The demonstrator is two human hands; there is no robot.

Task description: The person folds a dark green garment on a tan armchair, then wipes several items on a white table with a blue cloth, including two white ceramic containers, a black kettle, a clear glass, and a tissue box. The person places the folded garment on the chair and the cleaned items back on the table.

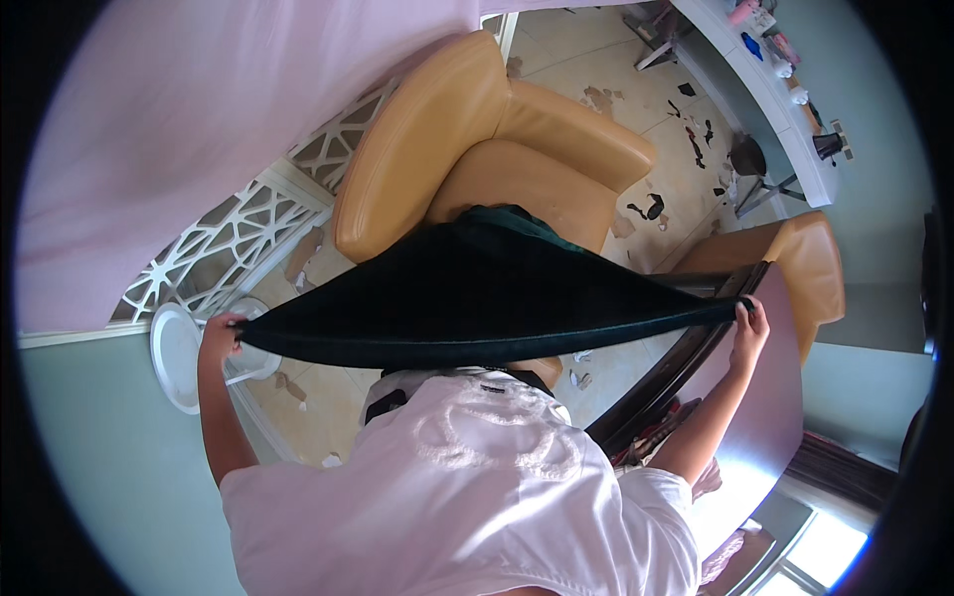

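Observation:
A dark green, velvety piece of fabric (477,290) is stretched wide in front of my body; whether it is a garment or a cover I cannot tell. My left hand (220,341) grips one corner of its near edge. At the opposite corner, my right hand (751,328) pinches the cloth close to the pink-topped table. The near edge sags slightly between both hands. Its far part rests bunched on the seat of a tan leather armchair (529,175).
On my left are a white round-topped stand (177,357) and a white lattice panel (223,238). To the right stands a table with a pinkish top (768,387), beside a second tan armchair (809,268). Dark scraps (697,149) litter the tiled floor near a white desk (768,97).

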